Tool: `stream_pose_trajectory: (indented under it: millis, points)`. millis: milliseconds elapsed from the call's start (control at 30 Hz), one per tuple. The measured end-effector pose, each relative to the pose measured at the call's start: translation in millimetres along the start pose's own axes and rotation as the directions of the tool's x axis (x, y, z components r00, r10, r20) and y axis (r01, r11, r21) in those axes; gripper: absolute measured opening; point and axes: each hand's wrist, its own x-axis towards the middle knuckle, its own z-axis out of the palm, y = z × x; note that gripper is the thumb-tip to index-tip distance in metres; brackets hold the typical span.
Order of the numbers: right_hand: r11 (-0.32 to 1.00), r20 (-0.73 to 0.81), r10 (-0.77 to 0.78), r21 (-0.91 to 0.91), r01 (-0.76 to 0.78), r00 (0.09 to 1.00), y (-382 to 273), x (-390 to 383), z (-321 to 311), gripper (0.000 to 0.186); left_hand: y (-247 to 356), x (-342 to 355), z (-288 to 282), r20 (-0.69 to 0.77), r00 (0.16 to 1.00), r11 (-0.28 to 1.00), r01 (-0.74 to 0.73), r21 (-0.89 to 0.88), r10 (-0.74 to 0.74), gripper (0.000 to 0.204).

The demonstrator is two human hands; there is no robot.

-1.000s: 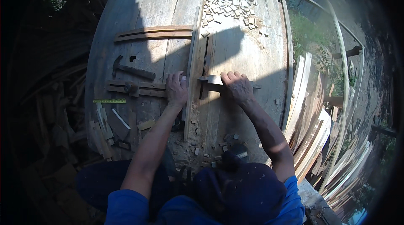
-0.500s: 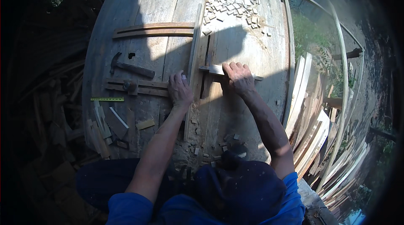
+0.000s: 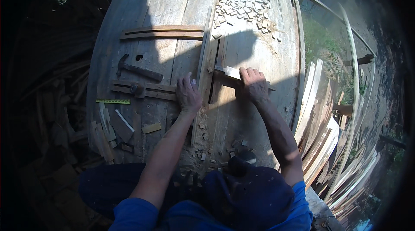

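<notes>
My right hand (image 3: 254, 85) is closed over a pale wooden strip (image 3: 232, 73), fingers wrapped over its far side. The strip lies along a darker wooden crosspiece (image 3: 219, 69) whose left end is beside a long dark slot (image 3: 213, 88) in the table. Left of that slot, a small wooden block (image 3: 210, 70) sits by the long wooden rail (image 3: 202, 58). My left hand (image 3: 189, 95) is just left of the rail, fingers apart and holding nothing. It lies at the right end of a slotted wooden bar (image 3: 162, 92), partly covering it.
Many small wooden pieces (image 3: 244, 8) lie heaped at the table's far side. A claw hammer (image 3: 140, 69), another slotted bar (image 3: 162, 32) and a yellow measuring strip (image 3: 113, 101) are on the left. Long boards (image 3: 317, 123) lean beyond the right edge; offcuts (image 3: 106, 125) lie near left.
The strip and crosspiece have shifted slightly right with my right hand. A small block now shows left of the slot. My left hand's fingers have spread a little. The whole view has shifted slightly.
</notes>
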Motion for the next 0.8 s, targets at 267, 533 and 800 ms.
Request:
stream_pose_trajectory:
  millis: [267, 533, 800]
  points:
    - [0.922, 0.535, -0.110, 0.369, -0.115, 0.838, -35, -52, -52, 0.047, 1, -12, -25, 0.037, 0.932, 0.931, -0.358, -0.069, 0.361, 0.033]
    - [0.721, 0.740, -0.167, 0.543, -0.432, 0.651, -12, -35, -43, 0.072, 17, -26, -58, 0.318, 0.604, 0.659, -0.745, -0.099, 0.731, 0.031]
    - [0.922, 0.476, -0.237, 0.386, 0.041, 0.847, -22, -45, -57, 0.057, 16, -9, -44, 0.409, 0.574, 0.648, -0.760, -0.057, 0.710, 0.021]
